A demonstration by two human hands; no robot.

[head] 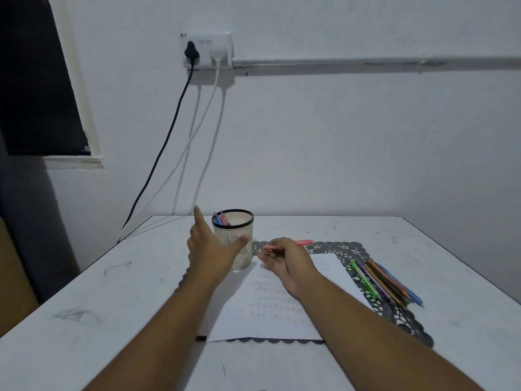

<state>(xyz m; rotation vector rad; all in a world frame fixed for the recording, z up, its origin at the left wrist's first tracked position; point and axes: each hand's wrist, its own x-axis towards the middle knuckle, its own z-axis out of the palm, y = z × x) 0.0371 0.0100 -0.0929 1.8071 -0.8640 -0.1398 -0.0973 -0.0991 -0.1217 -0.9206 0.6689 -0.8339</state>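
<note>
A cream mesh pen cup (238,235) with a black rim stands on the white table, with a blue and a red pen (221,218) inside it. My left hand (210,249) is spread open just in front of and left of the cup, index finger straight, thumb reaching across the cup's side. My right hand (284,262) hovers right of the cup and pinches a pink pen (303,242) that lies roughly level, pointing toward the cup. A white sheet of paper (270,306) with faint marks lies under both forearms.
Several coloured pens (386,280) lie in a row on a dark lace-edged mat (394,314) at the right. A small black object (201,338) sits by the paper's corner. Black and white cables (169,131) hang from a wall socket (207,50) behind the table (84,320).
</note>
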